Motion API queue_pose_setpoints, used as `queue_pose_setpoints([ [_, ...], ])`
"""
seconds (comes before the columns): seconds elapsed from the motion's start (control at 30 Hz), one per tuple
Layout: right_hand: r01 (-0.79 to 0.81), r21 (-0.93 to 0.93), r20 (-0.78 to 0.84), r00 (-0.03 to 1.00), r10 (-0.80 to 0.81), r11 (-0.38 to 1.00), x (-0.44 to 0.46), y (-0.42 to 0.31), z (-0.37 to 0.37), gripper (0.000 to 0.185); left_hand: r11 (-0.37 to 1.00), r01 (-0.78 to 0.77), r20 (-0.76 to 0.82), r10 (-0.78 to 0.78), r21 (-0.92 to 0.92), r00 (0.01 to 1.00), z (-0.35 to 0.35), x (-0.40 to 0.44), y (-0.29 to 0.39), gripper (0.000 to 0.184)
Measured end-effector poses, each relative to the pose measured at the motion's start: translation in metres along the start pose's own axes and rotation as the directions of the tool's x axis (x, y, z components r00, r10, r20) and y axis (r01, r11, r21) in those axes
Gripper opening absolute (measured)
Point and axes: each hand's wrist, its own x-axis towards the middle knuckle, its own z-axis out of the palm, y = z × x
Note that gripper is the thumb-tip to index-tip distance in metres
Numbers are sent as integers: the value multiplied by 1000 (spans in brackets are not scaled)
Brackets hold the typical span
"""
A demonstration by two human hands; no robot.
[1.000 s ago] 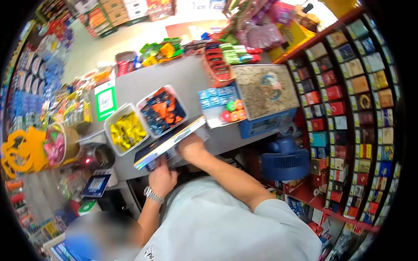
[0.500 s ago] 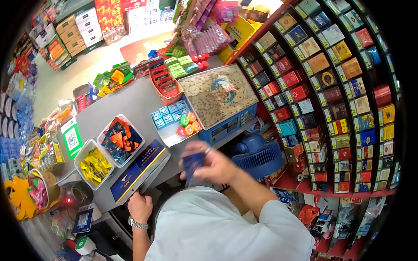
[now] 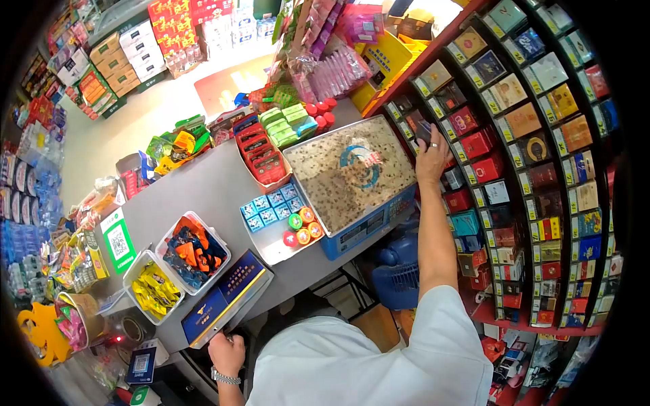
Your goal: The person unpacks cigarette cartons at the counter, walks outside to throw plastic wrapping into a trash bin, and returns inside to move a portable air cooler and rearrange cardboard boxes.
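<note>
Hands are well apart: right hand (image 3: 434,154) pinches a dark pack (image 3: 424,131) at the rack (image 3: 542,330), left hand (image 3: 227,352) curls by the blue box (image 3: 224,298), can't tell if gripping. Keep the pack square, pinch light.

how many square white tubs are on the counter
2: the left tub holds yellow packets, the right tub orange and dark packets, side by side next to the dark blue box; none seems hidden.

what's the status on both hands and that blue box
Right hand at shelf, holding dark pack. Left hand by lower end of blue box. Box at counter's edge. Nothing seen blocking.
</note>
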Motion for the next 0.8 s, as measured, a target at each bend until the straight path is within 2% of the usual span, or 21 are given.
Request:
queue_pose_setpoints([
  [0.03,10,-159,-22,1000,-14,987,-3,-1,-2,50,999,7,-1,-7,-35,1000,0,0,1,25],
  [0.07,-21,-201,-80,997,5,979,-10,10,8,55,998,-36,-59,32,-56,998,4,0,-2,24],
  [0.1,-19,-204,-77,997,3,979,-12,12,9,55,998,-34,-54,31,-57,998,5,-2,-4,24],
  [0.17,-114,-241,-90,991,95,964,-18,12,8,66,999,3,11,-2,-48,1000,3,0,-7,24],
  [0.2,-101,-253,-79,993,83,962,-17,12,8,73,999,-11,0,11,-44,1000,0,0,-3,24],
  [0.3,-91,-309,-31,996,86,947,-17,11,6,69,992,-103,-61,99,-77,993,12,2,-18,25],
  [0.33,-99,-315,-35,995,93,944,-16,12,6,69,992,-88,-19,86,-87,996,3,4,-7,25],
  [0.37,-83,-346,-41,996,73,935,-16,13,8,68,995,6,67,1,-104,998,-8,3,4,26],
  [0.43,-74,-383,-46,997,61,921,-15,11,18,66,978,-169,-115,156,-120,981,-2,6,1,27],
  [0.5,-97,-409,-109,992,57,907,-16,9,24,67,982,-152,-25,150,-113,988,-9,3,-6,30],
  [0.53,-145,-390,-99,988,115,909,-17,11,25,68,988,-106,68,114,-113,991,-12,4,-7,32],
  [0.57,-132,-395,-101,990,100,909,-15,12,24,68,991,-64,153,81,-114,985,-11,6,-7,34],
  [0.67,-240,-444,-22,966,257,863,-11,6,12,61,977,-60,105,83,-203,991,7,6,-28,34],
  [0.7,-241,-447,-26,966,257,861,-6,5,13,61,977,-65,107,88,-205,990,6,7,-27,34],
  [0.77,-247,-589,47,940,338,769,2,-2,16,59,962,-219,23,226,-161,974,2,6,-24,35],
  [0.8,-295,-623,82,897,435,725,11,-18,11,55,959,-230,17,236,-167,972,-1,9,-18,35],
])
